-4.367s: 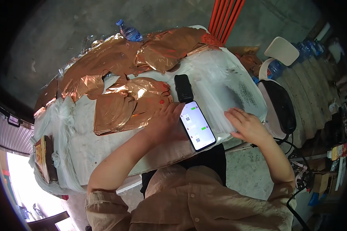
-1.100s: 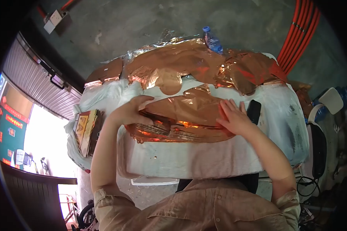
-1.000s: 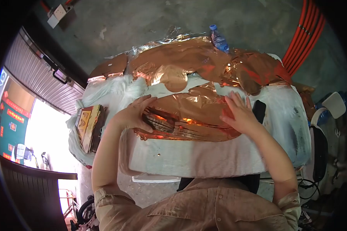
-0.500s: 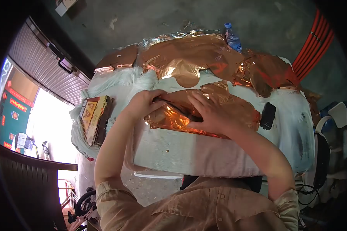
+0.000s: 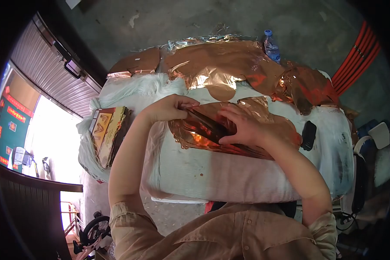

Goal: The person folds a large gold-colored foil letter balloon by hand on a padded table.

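Observation:
A stack of shiny copper-coloured foil sheets (image 5: 273,123) lies on the white-covered table (image 5: 177,173), its near edge parted into a dark gap. My left hand (image 5: 173,108) pinches the foil at the upper left corner of that gap. On the gap's right side, my right hand (image 5: 243,126) rests with thumb and fingers spread apart, the thumb at the near edge and the fingers on the upper layer. Whether a layer lies between them is hard to see.
More copper foil (image 5: 221,58) spreads along the table's far side, beside a water bottle (image 5: 271,47). A black phone-like object (image 5: 308,135) lies right of the stack. White threads (image 5: 138,89) and a worn cardboard box (image 5: 106,134) are at the left.
The gap between the foil layers has opened wider. Both hands and the foil stack appear slightly further right, along with much of the view.

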The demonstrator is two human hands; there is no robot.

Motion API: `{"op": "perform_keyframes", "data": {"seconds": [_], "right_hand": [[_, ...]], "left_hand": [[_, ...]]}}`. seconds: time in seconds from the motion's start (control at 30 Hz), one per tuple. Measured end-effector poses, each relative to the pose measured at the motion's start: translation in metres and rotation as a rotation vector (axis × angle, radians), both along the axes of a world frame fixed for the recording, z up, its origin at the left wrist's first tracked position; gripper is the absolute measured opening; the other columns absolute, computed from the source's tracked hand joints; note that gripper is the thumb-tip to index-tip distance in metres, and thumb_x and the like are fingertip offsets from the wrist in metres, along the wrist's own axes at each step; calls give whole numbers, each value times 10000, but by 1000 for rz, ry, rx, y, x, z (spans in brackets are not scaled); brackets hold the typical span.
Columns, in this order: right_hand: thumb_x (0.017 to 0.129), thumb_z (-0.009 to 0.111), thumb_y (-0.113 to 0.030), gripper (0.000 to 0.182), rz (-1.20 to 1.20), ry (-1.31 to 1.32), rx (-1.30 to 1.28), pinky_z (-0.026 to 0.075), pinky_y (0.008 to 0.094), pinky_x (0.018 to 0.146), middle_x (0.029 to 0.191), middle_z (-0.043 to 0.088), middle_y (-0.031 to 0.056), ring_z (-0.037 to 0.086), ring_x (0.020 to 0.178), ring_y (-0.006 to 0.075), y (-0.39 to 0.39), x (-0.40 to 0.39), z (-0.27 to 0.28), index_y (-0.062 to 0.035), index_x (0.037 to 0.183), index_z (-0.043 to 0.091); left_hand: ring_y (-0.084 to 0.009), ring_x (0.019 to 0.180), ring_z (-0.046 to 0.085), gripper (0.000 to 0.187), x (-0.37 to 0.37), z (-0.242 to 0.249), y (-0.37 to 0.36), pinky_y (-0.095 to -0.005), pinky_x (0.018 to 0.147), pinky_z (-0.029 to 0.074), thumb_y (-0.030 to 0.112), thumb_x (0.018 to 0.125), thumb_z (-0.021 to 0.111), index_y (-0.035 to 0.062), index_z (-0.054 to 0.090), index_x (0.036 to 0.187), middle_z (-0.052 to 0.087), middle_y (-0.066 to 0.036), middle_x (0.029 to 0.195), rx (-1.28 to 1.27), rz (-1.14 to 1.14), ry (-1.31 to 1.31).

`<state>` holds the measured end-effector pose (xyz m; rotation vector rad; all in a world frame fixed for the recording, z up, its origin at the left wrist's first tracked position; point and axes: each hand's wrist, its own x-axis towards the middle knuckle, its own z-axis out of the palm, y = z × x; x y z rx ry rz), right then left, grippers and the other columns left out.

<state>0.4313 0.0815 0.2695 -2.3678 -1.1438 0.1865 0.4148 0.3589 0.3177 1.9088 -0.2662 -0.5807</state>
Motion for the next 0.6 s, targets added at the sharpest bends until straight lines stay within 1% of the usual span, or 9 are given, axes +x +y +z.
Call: {"op": "perform_keyframes", "data": {"seconds": [0.1, 0.17, 0.23, 0.27, 0.33, 0.37, 0.43, 0.53, 0.6], "right_hand": [[626, 770, -473, 891, -11, -41, 15, 201, 464, 1099, 1395, 353, 171, 297, 1322, 326, 14, -5, 7, -82, 1341, 408], [620, 774, -468, 907, -9, -41, 25, 192, 464, 1103, 1393, 348, 180, 285, 1326, 327, 26, -15, 9, -77, 1345, 395], [674, 741, -389, 765, -66, -264, 50, 343, 458, 1022, 1349, 393, 165, 410, 1238, 342, 35, -27, 6, -84, 1301, 426], [674, 741, -389, 765, -68, -266, 49, 343, 458, 1022, 1349, 393, 165, 410, 1238, 342, 35, -27, 4, -84, 1301, 426], [728, 681, -271, 547, -173, -85, 44, 482, 444, 836, 1229, 491, 133, 557, 1040, 336, 34, -25, -2, -85, 1205, 487], [728, 681, -271, 547, -177, -86, 48, 482, 444, 836, 1229, 491, 133, 557, 1040, 336, 33, -23, -3, -85, 1205, 487], [748, 614, -180, 330, -156, -134, -33, 504, 428, 739, 1065, 566, 122, 600, 904, 316, 28, -17, -2, -63, 1047, 538], [762, 594, -174, 236, -164, -175, 28, 506, 438, 707, 957, 604, 113, 612, 840, 314, 23, -12, -2, -53, 965, 583], [770, 585, -171, 203, -158, -183, 83, 505, 437, 708, 920, 612, 117, 614, 835, 315, 21, -8, -1, -51, 933, 599]], "left_hand": [[-117, 932, 592, 420, 3, 7, 0, -252, 846, 474, -1, 809, 564, -20, 522, 1226, 645, -63, 1055, 142, -1, 53], [-117, 926, 590, 408, 5, -1, 3, -252, 840, 477, 21, 826, 571, -19, 517, 1228, 644, -66, 1052, 95, -25, -23], [-118, 921, 589, 398, 7, -9, 5, -251, 833, 479, 42, 843, 579, -18, 512, 1231, 643, -69, 1049, 45, -48, -99], [-107, 941, 584, 389, 8, -11, 6, -245, 829, 484, 25, 855, 558, -14, 502, 1238, 626, -67, 1087, 44, -66, -90], [-97, 962, 579, 381, 10, -9, 6, -238, 826, 490, 9, 868, 537, -10, 491, 1245, 608, -65, 1125, 54, -92, -87], [-98, 961, 580, 411, 9, -7, 5, -236, 832, 486, 32, 871, 553, -6, 465, 1271, 605, -62, 1133, 36, -91, -41], [-98, 961, 581, 446, 5, -2, 2, -234, 838, 482, 55, 874, 569, -2, 439, 1297, 601, -60, 1141, 21, -90, 7], [-122, 1050, 550, 627, -3, 10, 0, -251, 891, 460, 51, 828, 635, 23, 333, 1377, 538, -74, 1243, -12, -56, 144], [-143, 1126, 503, 805, 0, -4, 14, -271, 923, 445, -6, 760, 671, 63, 235, 1433, 451, -82, 1338, -119, -213, 63]]}}
